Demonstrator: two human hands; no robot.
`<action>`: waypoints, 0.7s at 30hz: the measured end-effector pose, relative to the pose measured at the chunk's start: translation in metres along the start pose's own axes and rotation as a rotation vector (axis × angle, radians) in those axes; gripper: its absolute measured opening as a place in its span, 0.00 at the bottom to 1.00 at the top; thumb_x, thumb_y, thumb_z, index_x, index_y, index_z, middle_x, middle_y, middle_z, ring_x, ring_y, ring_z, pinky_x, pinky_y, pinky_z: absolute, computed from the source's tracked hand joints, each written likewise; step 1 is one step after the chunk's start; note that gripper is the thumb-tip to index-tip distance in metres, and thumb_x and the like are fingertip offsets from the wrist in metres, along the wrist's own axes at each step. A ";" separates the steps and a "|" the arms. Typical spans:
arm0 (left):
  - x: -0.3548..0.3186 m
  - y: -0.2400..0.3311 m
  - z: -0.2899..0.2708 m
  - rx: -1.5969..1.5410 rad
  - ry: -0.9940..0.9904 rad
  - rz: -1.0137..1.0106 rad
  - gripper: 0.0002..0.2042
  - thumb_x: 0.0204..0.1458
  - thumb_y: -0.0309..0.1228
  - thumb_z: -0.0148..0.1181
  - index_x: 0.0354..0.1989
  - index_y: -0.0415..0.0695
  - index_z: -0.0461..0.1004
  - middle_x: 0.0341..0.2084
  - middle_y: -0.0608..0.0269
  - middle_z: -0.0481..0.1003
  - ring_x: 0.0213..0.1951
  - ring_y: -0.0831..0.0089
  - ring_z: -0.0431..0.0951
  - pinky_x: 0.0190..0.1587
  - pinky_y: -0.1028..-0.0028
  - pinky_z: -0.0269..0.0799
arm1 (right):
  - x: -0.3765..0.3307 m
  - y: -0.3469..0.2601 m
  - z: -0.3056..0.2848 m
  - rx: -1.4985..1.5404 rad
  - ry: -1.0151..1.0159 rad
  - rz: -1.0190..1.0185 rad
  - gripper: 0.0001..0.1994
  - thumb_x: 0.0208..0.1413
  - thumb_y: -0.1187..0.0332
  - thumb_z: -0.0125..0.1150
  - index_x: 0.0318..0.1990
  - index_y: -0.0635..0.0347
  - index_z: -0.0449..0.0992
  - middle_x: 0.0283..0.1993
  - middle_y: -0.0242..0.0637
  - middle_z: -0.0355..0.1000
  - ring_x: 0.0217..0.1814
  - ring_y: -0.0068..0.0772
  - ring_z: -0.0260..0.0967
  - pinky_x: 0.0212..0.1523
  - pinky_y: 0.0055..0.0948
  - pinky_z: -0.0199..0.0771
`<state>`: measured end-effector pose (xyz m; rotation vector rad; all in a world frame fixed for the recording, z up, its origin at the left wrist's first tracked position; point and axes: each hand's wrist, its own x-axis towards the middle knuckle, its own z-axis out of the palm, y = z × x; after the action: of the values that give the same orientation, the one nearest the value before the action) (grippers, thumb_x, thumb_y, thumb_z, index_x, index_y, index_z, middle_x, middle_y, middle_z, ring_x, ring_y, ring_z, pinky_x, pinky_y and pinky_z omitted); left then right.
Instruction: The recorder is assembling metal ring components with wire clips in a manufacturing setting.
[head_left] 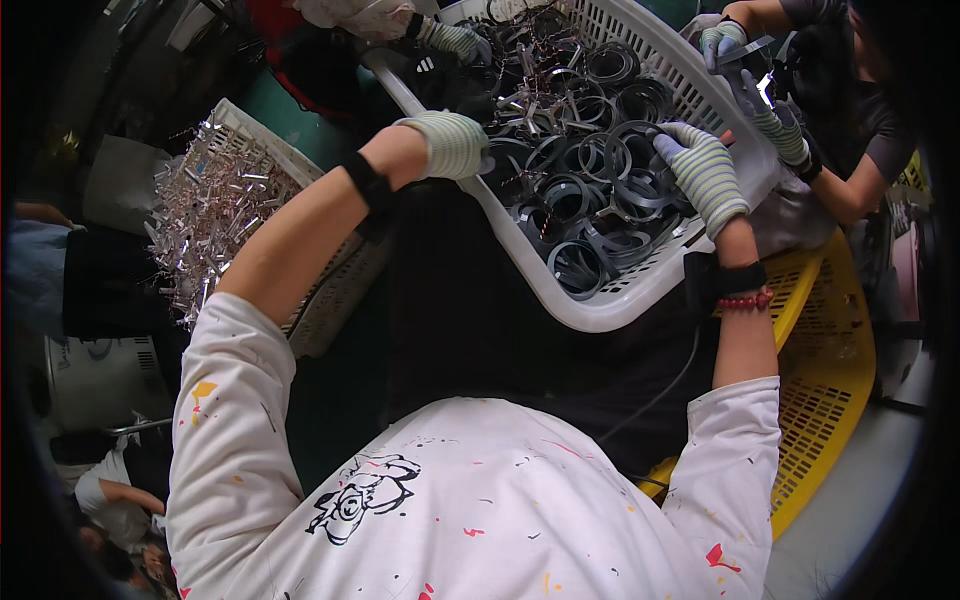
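My left hand (pixel 448 143), in a striped knit glove with grey fingertips, is closed over the near-left rim of a white plastic basket (pixel 590 318). On the right side of the basket, my gloved right hand (pixel 705 175) pinches the edge of a dark flat ring (pixel 617 170), which stands tilted above the heap. Many similar dark rings (pixel 577 268) fill the basket's near part. Farther back, silvery metal pieces and twisted copper-coloured wires (pixel 540 105) lie among them. My right fingertips partly cover the ring's edge.
To the left stands a crate (pixel 265 140) heaped with silvery pieces and wires. A yellow basket (pixel 825 390) is at my right. Across the white basket, a co-worker's gloved hand (pixel 455 42) reaches in; at far right another person's gloved hands (pixel 770 120) hold metal pieces.
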<state>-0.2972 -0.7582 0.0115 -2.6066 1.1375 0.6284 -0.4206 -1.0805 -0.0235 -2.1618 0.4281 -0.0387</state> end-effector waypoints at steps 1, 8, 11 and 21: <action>0.031 0.008 0.007 0.085 -0.101 -0.014 0.14 0.59 0.38 0.58 0.47 0.45 0.82 0.43 0.54 0.82 0.46 0.51 0.80 0.52 0.61 0.75 | 0.000 0.002 -0.002 0.005 0.008 -0.004 0.16 0.61 0.61 0.64 0.52 0.59 0.82 0.34 0.31 0.81 0.29 0.20 0.74 0.32 0.26 0.76; 0.204 0.008 0.068 0.239 -0.286 0.257 0.18 0.36 0.33 0.70 0.41 0.48 0.86 0.44 0.54 0.83 0.48 0.60 0.83 0.48 0.64 0.78 | -0.039 0.015 -0.029 0.119 0.086 -0.126 0.13 0.55 0.67 0.64 0.47 0.62 0.82 0.37 0.40 0.82 0.36 0.28 0.79 0.42 0.30 0.79; 0.215 -0.103 0.174 0.464 -0.245 0.110 0.21 0.45 0.47 0.67 0.45 0.49 0.85 0.45 0.54 0.83 0.48 0.56 0.82 0.51 0.65 0.77 | -0.041 -0.024 -0.011 0.005 0.083 -0.380 0.14 0.57 0.61 0.58 0.45 0.57 0.82 0.39 0.51 0.80 0.43 0.52 0.79 0.48 0.43 0.76; 0.243 0.022 0.073 0.380 -0.360 0.270 0.12 0.53 0.35 0.59 0.42 0.48 0.86 0.40 0.62 0.85 0.41 0.62 0.85 0.42 0.63 0.80 | -0.057 -0.007 -0.036 0.346 0.066 -0.011 0.13 0.61 0.61 0.60 0.48 0.57 0.81 0.33 0.42 0.81 0.35 0.41 0.80 0.41 0.38 0.76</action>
<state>-0.1872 -0.9017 -0.1677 -1.9478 1.3411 0.8041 -0.4787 -1.0867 0.0112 -1.8252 0.4145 -0.1777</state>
